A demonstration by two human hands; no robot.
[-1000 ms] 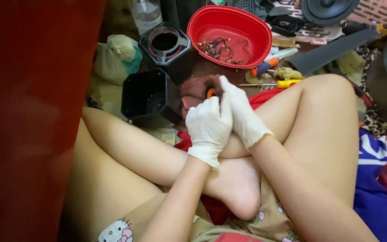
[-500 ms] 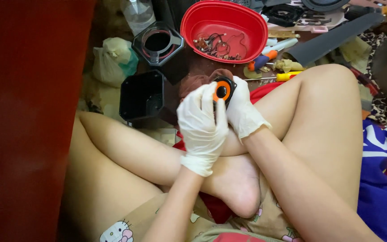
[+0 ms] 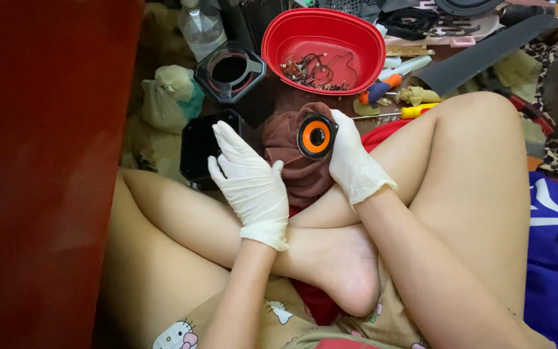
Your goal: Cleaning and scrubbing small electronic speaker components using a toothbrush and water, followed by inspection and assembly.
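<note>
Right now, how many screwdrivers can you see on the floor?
2. A blue-and-orange-handled screwdriver lies just below the red bowl; a yellow-handled screwdriver lies beside the knee, near the right hand. More may be hidden in the clutter.

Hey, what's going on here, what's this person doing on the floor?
A person sits cross-legged among scattered parts, wearing white gloves. The right hand holds up a small round speaker driver with an orange cone. The left hand reaches toward a black box-shaped housing beside the knee. A red bowl holding wires and small bits sits just beyond, with screwdrivers next to it.
</note>
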